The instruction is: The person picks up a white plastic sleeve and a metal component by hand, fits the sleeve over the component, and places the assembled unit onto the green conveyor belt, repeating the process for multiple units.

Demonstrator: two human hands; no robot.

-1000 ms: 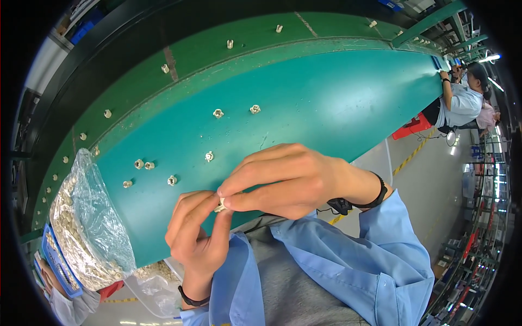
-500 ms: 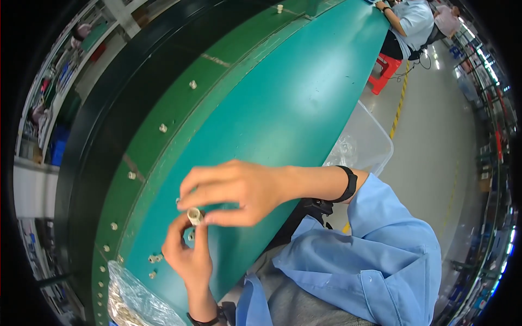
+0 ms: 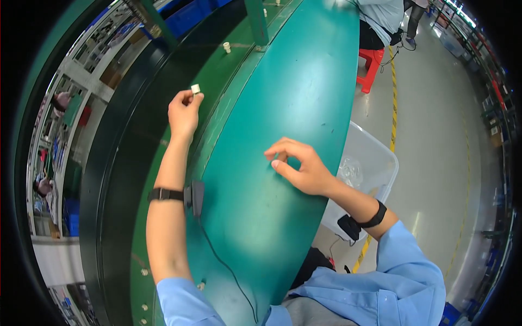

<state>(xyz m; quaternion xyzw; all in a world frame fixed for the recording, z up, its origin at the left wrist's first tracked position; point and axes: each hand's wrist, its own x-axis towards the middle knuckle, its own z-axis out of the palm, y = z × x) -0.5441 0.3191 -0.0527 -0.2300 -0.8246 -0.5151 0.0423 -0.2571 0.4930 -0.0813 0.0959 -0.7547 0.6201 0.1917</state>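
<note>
My left hand (image 3: 184,115) is stretched out over the dark green conveyor strip, its thumb and fingers closed on a small cream cylindrical fitting (image 3: 196,88). The fitting stands upright at the fingertips; whether its base rests on the strip is hard to see. My right hand (image 3: 302,165) hangs over the teal tabletop (image 3: 272,217), fingers curled but apart from the thumb, with nothing between them. Farther along the strip stands another cream fitting (image 3: 227,48). Nearer me, a small fitting (image 3: 144,271) sits on the strip and a metallic piece (image 3: 201,285) lies beside my left sleeve.
A green post (image 3: 256,22) rises beside the strip at the far end. To the right of the table stands a translucent bin (image 3: 389,174) with clear plastic inside. Beyond are a red stool (image 3: 371,68) and a seated person in light blue (image 3: 378,19).
My hands have come apart. The left has carried the fitting forward and left over the strip; the right has let go and drawn back to the right. The view has shifted too.
</note>
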